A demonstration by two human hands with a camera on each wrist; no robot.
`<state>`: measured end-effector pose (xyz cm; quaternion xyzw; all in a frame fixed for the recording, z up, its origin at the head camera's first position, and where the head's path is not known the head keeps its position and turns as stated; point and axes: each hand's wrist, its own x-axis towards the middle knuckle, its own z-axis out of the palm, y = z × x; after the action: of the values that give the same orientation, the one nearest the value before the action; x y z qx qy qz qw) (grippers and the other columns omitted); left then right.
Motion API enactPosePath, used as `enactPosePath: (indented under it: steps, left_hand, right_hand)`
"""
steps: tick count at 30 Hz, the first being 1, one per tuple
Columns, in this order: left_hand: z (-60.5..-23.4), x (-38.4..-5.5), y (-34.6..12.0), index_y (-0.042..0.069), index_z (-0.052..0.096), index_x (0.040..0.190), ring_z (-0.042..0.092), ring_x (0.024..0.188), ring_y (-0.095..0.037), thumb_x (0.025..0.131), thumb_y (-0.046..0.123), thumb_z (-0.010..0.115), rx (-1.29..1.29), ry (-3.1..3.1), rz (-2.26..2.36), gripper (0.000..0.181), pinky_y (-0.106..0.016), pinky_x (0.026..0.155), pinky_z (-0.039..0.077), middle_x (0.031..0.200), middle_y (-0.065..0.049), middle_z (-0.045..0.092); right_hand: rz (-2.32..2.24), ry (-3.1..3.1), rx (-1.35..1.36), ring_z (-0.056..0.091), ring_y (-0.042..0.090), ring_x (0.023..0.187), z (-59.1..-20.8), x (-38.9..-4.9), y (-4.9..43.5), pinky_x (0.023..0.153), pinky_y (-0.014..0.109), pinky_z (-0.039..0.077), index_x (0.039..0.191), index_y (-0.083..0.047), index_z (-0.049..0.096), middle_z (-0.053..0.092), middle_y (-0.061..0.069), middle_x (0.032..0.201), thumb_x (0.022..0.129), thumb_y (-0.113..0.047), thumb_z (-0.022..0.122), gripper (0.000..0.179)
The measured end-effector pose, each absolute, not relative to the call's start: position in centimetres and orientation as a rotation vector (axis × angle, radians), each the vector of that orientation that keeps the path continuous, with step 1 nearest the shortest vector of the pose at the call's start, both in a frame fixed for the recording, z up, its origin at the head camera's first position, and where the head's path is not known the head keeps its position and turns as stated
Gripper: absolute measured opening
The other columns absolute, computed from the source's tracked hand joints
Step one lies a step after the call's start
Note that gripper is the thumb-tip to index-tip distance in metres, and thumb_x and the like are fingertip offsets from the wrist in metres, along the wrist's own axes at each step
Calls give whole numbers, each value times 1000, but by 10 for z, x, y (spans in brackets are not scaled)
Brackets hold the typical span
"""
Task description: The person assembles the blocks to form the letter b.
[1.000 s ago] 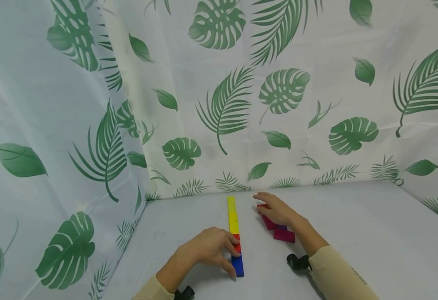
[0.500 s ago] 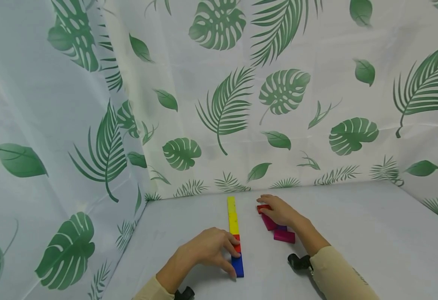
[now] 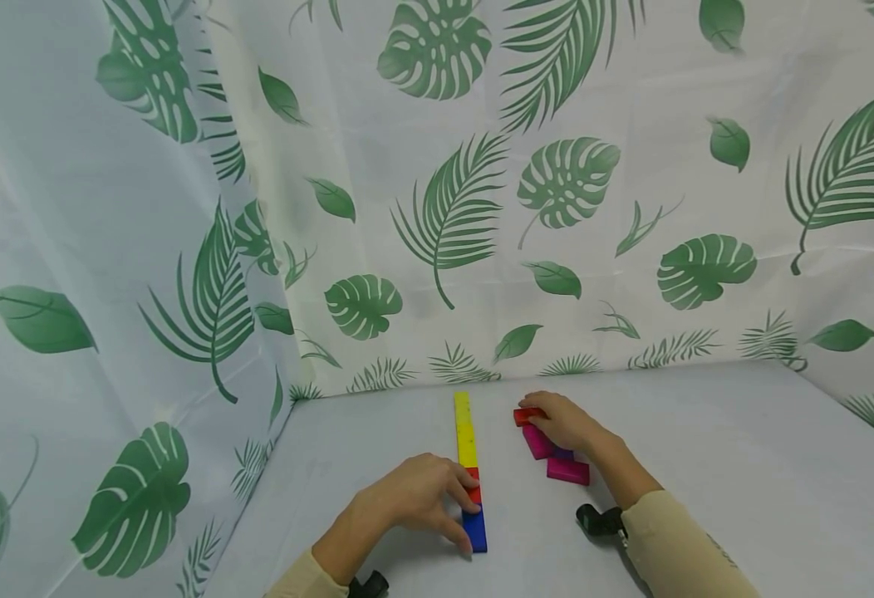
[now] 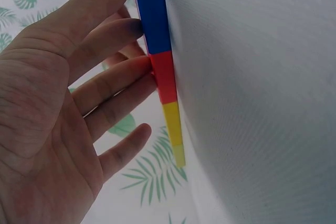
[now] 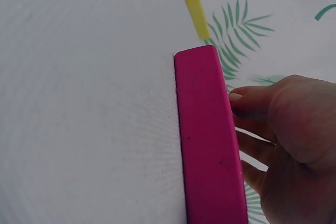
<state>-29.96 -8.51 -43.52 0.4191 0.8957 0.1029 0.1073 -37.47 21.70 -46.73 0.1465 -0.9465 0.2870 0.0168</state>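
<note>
My left hand [image 3: 424,492] lies over a straight row of blocks, its fingertips touching the red block [image 3: 473,475] and its thumb near the front end of the blue block [image 3: 474,536]. Beyond them the row runs on in yellow blocks [image 3: 465,432]. The left wrist view shows the long, nearly straight fingers [image 4: 118,85] along the row's side. Farther off, my right hand [image 3: 567,422] pinches a second red block [image 3: 521,417], thumb on its near side and fingers over its far side. In the right wrist view a magenta block [image 5: 210,145] hides part of that hand and the red block.
Just in front of the right hand lie a magenta block [image 3: 537,443], a purple block [image 3: 562,454] partly covered, and another magenta block [image 3: 567,471]. The white table [image 3: 706,448] meets a leaf-printed curtain [image 3: 437,208] behind and at the left.
My right hand has shifted slightly right, and its fingers have come in around the red block, which now shows more. The left hand and the row have stayed in place.
</note>
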Motion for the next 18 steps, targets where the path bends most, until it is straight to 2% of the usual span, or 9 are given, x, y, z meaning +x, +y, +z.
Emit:
enactPosePath:
  steps: [18]
  left_hand:
    - [-434, -299, -85, 42, 81, 111, 58, 126, 0, 72, 63, 88, 1248, 2634, 299, 45, -30, 109, 48, 133, 21, 67]
  right_hand:
    - [908, -2952, 456, 58, 37, 124, -467, -374, 220, 106, 61, 50, 140, -7, 64, 63, 19, 139, 102, -9, 63, 39]
